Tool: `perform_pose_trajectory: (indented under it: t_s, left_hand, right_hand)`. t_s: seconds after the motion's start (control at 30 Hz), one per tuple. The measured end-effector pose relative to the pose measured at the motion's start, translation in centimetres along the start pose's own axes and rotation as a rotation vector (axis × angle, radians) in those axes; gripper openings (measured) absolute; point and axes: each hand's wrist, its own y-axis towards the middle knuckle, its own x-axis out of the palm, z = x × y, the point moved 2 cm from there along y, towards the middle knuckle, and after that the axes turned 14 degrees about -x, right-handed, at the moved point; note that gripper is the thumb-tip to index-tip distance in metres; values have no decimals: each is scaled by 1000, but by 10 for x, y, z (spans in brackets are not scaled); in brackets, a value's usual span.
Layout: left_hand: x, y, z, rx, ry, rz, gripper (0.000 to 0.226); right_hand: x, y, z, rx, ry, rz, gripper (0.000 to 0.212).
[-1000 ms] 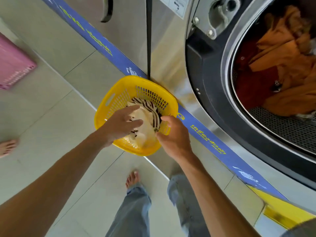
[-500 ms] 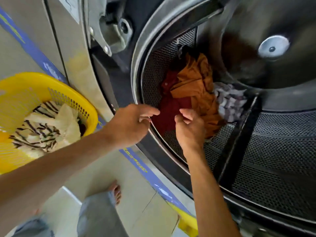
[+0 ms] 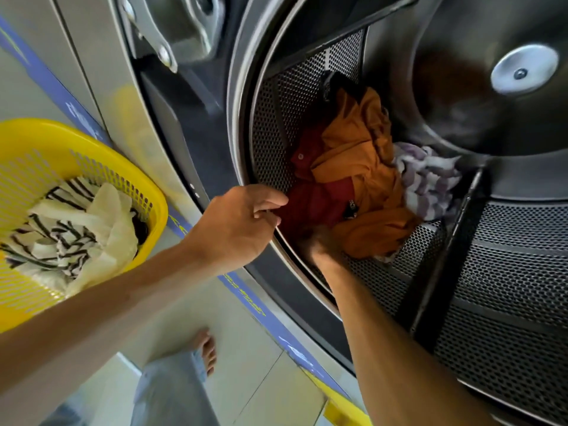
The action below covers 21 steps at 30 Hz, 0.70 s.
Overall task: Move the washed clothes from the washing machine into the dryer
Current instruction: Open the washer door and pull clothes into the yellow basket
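Note:
The machine's perforated steel drum (image 3: 507, 272) stands open on the right. Inside lie a red garment (image 3: 319, 201), an orange garment (image 3: 359, 158) on top of it and a purple-and-white striped cloth (image 3: 427, 179) behind. My right hand (image 3: 321, 245) is inside the drum, blurred, pushed in under the red and orange clothes with its fingers hidden. My left hand (image 3: 236, 222) hovers at the drum's rim, fingers loosely apart, fingertips just at the red garment's edge.
A yellow plastic basket (image 3: 37, 130) stands on the floor at the left, holding a cream and black-striped cloth (image 3: 70, 229). The door hinge (image 3: 153, 35) juts out above. A blue strip (image 3: 255, 305) runs along the machine's base. My bare foot (image 3: 207, 348) is on the tiles below.
Both hands left the yellow basket and moved right to the drum. My right hand has since gone deeper, in under the red and orange clothes. My left hand stays at the rim.

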Motion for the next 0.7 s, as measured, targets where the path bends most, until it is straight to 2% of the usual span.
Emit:
perform_pose_trajectory:
  t_s: [0.1, 0.17, 0.27, 0.37, 0.43, 0.5, 0.63, 0.7]
  left_hand:
    - [-4, -2, -1, -10, 9, -32, 33]
    - [-9, -4, -6, -27, -23, -64, 31]
    - [-18, -15, -7, -85, -70, -91, 27]
    - [-22, -29, -1, -122, -103, -157, 22]
    - [-20, -36, 2, -144, -142, -205, 26]
    - [-19, -43, 2, -123, -124, -215, 44]
    - [-17, -42, -12, -36, 149, -195, 54]
    - [-15, -43, -13, -8, 224, -171, 53]
  right_hand:
    - [-11, -23, -13, 14, 322, 124, 4]
    - [-28, -47, -27, 46, 532, 234, 17]
    - [-62, -102, -65, -32, 765, 338, 12]
    - [-78, -168, -100, -171, 903, 285, 6]
    - [-71, -199, -114, -201, 864, 235, 6]
    - [-55, -217, -120, -218, 738, 173, 3]
    - [-32, -219, -116, -246, 463, 2, 8]
    - [-40, -210, -107, -248, 469, 26, 1]
